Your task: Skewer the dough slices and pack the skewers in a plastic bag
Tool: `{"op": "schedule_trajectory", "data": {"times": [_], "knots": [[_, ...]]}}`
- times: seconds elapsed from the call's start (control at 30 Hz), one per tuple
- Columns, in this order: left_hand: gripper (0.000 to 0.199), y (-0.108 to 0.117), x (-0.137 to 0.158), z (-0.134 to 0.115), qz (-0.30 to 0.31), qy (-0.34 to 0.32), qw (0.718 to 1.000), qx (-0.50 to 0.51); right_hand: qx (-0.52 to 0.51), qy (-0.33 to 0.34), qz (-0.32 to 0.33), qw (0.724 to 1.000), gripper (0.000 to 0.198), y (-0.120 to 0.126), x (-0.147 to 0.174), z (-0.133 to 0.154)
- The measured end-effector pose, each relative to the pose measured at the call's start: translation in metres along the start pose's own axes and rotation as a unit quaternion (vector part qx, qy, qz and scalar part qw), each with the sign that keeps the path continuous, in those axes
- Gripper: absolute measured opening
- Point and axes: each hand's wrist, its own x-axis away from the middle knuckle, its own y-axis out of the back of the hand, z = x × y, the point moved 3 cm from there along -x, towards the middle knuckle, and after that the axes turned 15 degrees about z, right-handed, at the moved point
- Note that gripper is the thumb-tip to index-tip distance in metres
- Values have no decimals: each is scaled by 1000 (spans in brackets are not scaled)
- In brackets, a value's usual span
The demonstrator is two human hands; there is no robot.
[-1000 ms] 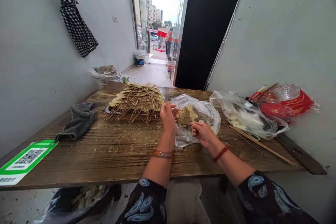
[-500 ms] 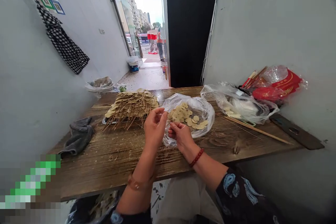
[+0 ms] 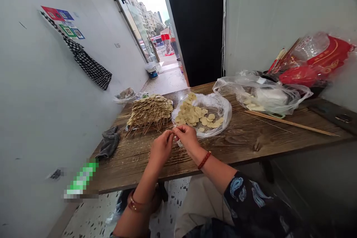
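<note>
My left hand (image 3: 161,147) and my right hand (image 3: 186,137) meet at the near edge of a clear plastic bag (image 3: 223,121). Both hands are closed, thumbs and fingertips pinched together. What lies between the fingertips is too small to make out. Just beyond them, thin round pale-yellow slices (image 3: 188,109) are heaped and overlapping on the opened bag, with looser slices (image 3: 212,121) to the right. Left of the bag stands a pile of skewered slices (image 3: 152,111) on a tray mostly hidden beneath it, the bare stick ends pointing toward me.
Long thin sticks (image 3: 292,122) lie on the wooden table (image 3: 245,145) at right. Behind them are another plastic bag (image 3: 270,96) and red packaging (image 3: 315,63). A dark grey cloth (image 3: 109,142) lies at the left edge. A dark flat board (image 3: 334,113) is at far right.
My view has tilted and shifted, so the table's contents sit differently in the picture. My hands, slightly apart before, have come together at the fingertips, nearer the bag's front edge.
</note>
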Motion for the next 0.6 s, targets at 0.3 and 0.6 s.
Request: {"op": "schedule_trajectory", "data": {"times": [0.3, 0.6], "knots": [[29, 14, -34, 9, 54, 63, 983, -162, 285, 34, 48, 957, 23, 123, 84, 49], [34, 9, -76, 8, 128, 97, 924, -346, 477, 37, -54, 876, 30, 218, 126, 44]]}}
